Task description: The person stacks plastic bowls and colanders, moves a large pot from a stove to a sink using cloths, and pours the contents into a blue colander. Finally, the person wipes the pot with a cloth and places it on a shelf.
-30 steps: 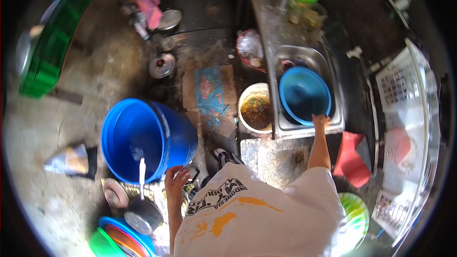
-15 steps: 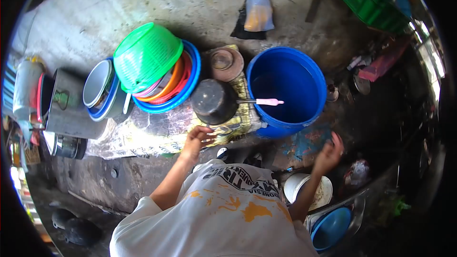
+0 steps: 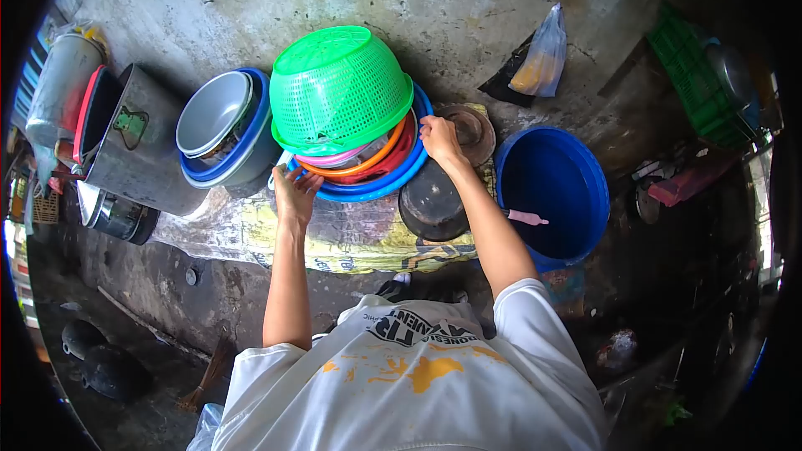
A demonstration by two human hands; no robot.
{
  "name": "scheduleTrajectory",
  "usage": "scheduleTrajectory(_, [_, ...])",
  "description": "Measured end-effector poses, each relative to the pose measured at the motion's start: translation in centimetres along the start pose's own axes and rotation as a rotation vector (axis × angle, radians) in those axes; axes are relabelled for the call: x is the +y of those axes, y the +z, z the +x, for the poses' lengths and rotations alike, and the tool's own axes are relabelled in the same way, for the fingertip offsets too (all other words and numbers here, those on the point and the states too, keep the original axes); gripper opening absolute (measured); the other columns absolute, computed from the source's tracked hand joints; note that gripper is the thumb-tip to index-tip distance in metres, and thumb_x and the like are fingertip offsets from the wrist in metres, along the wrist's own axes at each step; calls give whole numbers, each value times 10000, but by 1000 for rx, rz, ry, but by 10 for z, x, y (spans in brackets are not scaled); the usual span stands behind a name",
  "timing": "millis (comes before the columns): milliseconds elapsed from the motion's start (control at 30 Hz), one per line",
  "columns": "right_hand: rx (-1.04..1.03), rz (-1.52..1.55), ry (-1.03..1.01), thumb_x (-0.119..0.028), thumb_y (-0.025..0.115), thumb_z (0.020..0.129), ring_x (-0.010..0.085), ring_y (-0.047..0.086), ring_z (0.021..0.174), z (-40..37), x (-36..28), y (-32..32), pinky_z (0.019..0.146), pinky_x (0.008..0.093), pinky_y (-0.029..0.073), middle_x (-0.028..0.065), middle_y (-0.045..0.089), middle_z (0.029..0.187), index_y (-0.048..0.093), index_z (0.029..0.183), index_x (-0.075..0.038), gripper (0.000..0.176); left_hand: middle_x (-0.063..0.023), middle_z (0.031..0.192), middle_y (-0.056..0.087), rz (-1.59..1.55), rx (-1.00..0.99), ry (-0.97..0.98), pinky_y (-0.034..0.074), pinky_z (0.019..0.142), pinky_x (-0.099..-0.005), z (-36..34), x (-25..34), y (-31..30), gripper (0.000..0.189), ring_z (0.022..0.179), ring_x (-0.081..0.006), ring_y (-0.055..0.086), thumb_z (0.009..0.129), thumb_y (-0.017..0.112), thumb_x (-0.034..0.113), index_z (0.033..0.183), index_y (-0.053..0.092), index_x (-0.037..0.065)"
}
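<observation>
Basins sit nested in a big blue basin (image 3: 393,184) on a bench covered with a yellow printed sheet (image 3: 355,238), right before the person. It is round, with no long axis to name, and its mouth faces up. An orange basin (image 3: 361,169) lies inside; over that, a green basket (image 3: 338,96) rests upside down and tilted, its base pointing away from the person. The right hand (image 3: 440,139) has its fingers curled over the basin's right rim; the left hand (image 3: 295,197) touches the near left rim, though I can't tell whether it grips. Upside down on the white shirt (image 3: 368,405) I make out "VENT" and "ONESIA"; the sheet's lettering is too broken to read. Grey bowls (image 3: 215,115) crowd the left side, a black pot (image 3: 430,205) the right. Bare sheet runs in front, to the bench's near edge.
</observation>
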State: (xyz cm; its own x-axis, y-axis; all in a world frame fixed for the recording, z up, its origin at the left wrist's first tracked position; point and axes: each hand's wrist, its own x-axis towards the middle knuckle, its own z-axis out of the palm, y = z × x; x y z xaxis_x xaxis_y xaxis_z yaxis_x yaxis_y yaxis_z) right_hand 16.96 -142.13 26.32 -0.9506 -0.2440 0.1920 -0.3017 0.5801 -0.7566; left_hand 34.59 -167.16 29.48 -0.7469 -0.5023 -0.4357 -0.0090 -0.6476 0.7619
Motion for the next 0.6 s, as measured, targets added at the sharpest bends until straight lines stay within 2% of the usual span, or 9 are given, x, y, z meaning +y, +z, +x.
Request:
scheduleTrajectory(100, [-180,-115,136,-54,486,765,370,597,887,20,-17,-1,814,426,471,242,620,877,637,924,7,227,-253,1141,424,2,13,-104,340,959,-463,14,1,4,814,1073,-328,444,791,354,562,1255,305,-106])
scheduleTrajectory(133, [-241,-174,184,-65,490,765,362,576,961,25,-27,-2,850,419,455,265,597,958,613,997,9,273,-235,1160,428,-33,-6,-131,303,977,-449,18,1,5,838,1107,-315,416,785,320,603,1255,317,-92])
scheduleTrajectory(233, [-367,-131,283,-92,476,799,373,532,1041,37,-39,8,876,405,438,296,545,1061,586,1072,-3,308,-204,1195,426,-140,-80,-88,310,976,-443,30,4,12,820,1119,-300,405,788,316,623,1263,337,-45])
scheduleTrajectory(267, [-361,56,216,-97,434,848,340,496,1122,37,-37,14,909,369,408,277,500,1177,544,1149,0,335,-168,1207,434,-183,-23,-121,306,982,-444,32,9,17,772,1090,-280,430,800,300,635,1252,380,15])
scheduleTrajectory(367, [-346,426,246,-94,398,885,281,493,1129,39,-27,25,914,340,393,227,503,1220,520,1178,16,336,-149,1278,409,-100,-208,-33,291,999,-461,53,1,14,754,1140,-279,420,821,295,637,1288,363,48])
scheduleTrajectory(400, [-380,434,238,-82,383,900,216,511,1057,40,-28,21,867,325,416,182,527,1193,476,1205,41,342,-129,1355,356,-107,-290,-79,280,1011,-474,57,0,13,745,1218,-275,374,840,299,628,1336,304,71])
scheduleTrajectory(433, [-392,430,268,-91,388,902,211,508,1061,43,-32,18,878,314,406,179,525,1195,479,1201,37,338,-111,1402,302,-66,-318,-40,268,1021,-478,60,-3,15,749,1276,-277,309,848,311,630,1368,253,95])
scheduleTrajectory(500, [-409,421,337,-108,399,906,201,501,1070,44,-37,10,902,293,387,173,521,1200,485,1194,29,331,-103,1395,312,-5,-302,-1,277,1020,-464,56,-3,20,741,1268,-271,321,849,312,637,1368,254,111])
scheduleTrajectory(600, [-461,390,481,-125,428,903,191,516,1037,54,-24,12,912,305,394,114,549,1164,492,1176,9,312,-96,1394,315,19,-270,78,301,1007,-444,46,-5,28,770,1259,-264,333,833,333,661,1366,258,110])
